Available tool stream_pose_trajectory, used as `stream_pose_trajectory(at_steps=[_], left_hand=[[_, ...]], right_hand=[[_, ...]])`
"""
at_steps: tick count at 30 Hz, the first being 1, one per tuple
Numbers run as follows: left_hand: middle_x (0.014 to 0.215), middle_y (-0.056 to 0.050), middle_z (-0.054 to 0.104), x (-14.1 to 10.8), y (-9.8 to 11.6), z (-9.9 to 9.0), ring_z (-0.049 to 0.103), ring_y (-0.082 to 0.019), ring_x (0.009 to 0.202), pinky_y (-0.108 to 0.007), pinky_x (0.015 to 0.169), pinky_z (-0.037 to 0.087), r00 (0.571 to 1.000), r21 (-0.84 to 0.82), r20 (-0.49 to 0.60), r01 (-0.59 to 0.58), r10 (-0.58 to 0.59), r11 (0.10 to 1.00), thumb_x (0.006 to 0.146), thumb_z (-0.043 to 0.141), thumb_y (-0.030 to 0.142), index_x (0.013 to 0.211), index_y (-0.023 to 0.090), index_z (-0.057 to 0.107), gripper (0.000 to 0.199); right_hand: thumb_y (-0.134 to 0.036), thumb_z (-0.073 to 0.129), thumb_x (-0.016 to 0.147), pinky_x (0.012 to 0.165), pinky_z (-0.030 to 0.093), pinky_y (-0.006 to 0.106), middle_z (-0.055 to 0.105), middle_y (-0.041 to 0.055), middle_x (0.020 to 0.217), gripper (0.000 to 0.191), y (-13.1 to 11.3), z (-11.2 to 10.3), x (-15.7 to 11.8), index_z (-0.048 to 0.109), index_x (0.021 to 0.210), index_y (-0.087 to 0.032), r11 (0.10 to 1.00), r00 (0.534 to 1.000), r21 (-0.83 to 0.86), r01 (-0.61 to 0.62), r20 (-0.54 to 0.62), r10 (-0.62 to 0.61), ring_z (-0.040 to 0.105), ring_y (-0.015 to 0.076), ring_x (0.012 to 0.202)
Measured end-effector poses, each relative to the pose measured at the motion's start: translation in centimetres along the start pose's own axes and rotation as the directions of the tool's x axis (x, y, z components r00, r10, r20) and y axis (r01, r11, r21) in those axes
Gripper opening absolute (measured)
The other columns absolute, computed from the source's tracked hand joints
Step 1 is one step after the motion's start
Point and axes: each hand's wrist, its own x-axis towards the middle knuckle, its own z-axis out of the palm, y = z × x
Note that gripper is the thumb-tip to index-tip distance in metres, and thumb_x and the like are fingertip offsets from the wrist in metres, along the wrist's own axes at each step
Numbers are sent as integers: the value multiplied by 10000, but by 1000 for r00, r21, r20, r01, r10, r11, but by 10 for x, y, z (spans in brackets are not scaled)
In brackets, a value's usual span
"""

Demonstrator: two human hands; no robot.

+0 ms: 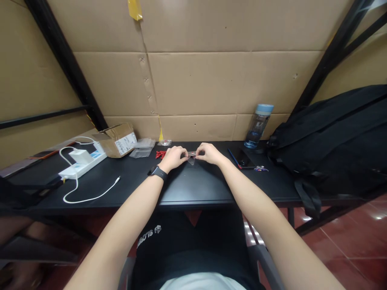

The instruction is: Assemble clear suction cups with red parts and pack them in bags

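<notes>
Between my hands, just above the black table, is a small clear plastic bag. My left hand, with a black watch on the wrist, pinches the bag's left edge. The right edge is pinched between the thumb and finger of my right hand. Something small and reddish shows near the bag's top, too small to make out. Red pieces lie beside my left hand, partly hidden by it. Behind them rests another small clear bag.
Left: an open cardboard box, clear bags, a white power strip with a cable. Right: a phone with a pen, a keychain, a water bottle and a black backpack. Cardboard stands behind.
</notes>
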Motion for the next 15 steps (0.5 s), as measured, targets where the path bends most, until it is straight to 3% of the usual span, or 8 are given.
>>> stream_pose_trajectory(at_steps=[5, 10, 13, 15], left_hand=[[1048, -54, 761, 1, -15, -1, 673, -241, 1011, -350, 966, 491, 1000, -163, 12, 30, -29, 986, 869, 641, 357, 888, 226, 765, 181], [1067, -59, 765, 5, -29, 5, 679, -237, 1045, -342, 1011, 492, 999, -341, 19, 43, -39, 939, 824, 663, 426, 829, 207, 773, 245], [1092, -58, 760, 8, -31, 8, 662, -235, 1101, -325, 1037, 477, 999, -360, 4, 51, -53, 932, 853, 607, 445, 805, 205, 779, 300], [1051, -52, 764, 9, -27, 9, 655, -242, 1108, -326, 1017, 480, 998, -313, 29, 69, -63, 947, 887, 556, 437, 809, 215, 782, 326]], right_hand=[[-175, 789, 793, 803, 437, 256, 691, 31, 917, 29, 1, -10, -3, 781, 800, -202, 999, 999, 22, -28, 45, 27, 613, 157, 843], [-194, 744, 782, 733, 451, 244, 708, -2, 824, 27, 3, -13, -2, 751, 805, -183, 959, 973, 172, -226, 89, 213, 616, 146, 760], [-213, 688, 816, 704, 449, 240, 717, 1, 790, 70, 1, -11, 0, 748, 818, -178, 930, 951, 199, -309, 100, 294, 624, 145, 732], [-228, 678, 820, 733, 453, 255, 737, 22, 854, 87, -3, -9, 0, 757, 816, -190, 934, 941, 115, -338, 81, 330, 642, 164, 785]])
